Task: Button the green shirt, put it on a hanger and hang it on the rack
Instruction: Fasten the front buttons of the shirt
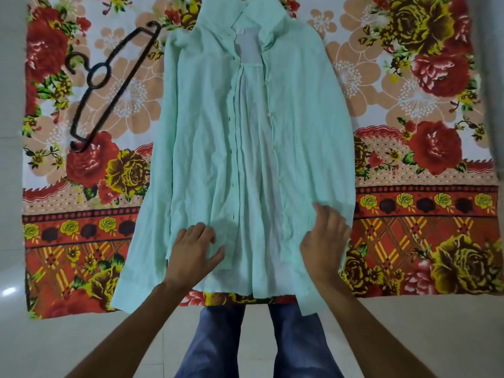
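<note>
The pale green shirt point(201, 137) lies flat on its back on a floral sheet, collar away from me, front unbuttoned with a gap down the middle showing the inner back. My left hand point(195, 249) rests on the left front panel near the hem, fingers curled into the cloth, thumb spread. My right hand point(326, 236) lies on the right front panel near the hem, fingers bent loosely on the fabric. A dark hanger point(109, 85) lies on the sheet left of the shirt, apart from both hands. No rack is in view.
The floral sheet point(409, 159) covers the surface under the shirt. Pale tiled floor point(81, 345) runs along the near edge and the left side. My legs in blue trousers point(245, 342) stand below the hem. A grey vertical edge point(491, 77) sits at the far right.
</note>
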